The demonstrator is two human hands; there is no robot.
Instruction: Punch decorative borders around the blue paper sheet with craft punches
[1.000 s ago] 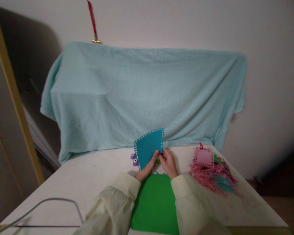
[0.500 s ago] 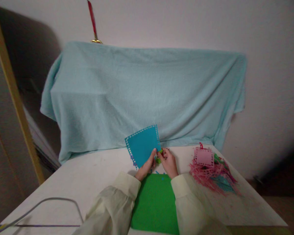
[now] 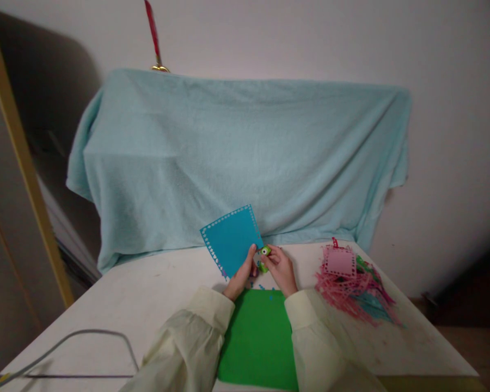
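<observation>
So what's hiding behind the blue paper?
Behind the blue paper is part of the big pale cloth, and lower down the white table. A bit of something purple shows by the paper's lower corner. The rest is covered, so I can't tell more.

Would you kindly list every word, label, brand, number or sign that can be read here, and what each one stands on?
There is no readable text on the blue card, the green sheet, the pink card or the light blue cloth.
The green punch in the hands is too small to tell whether it bears any lettering.
</observation>
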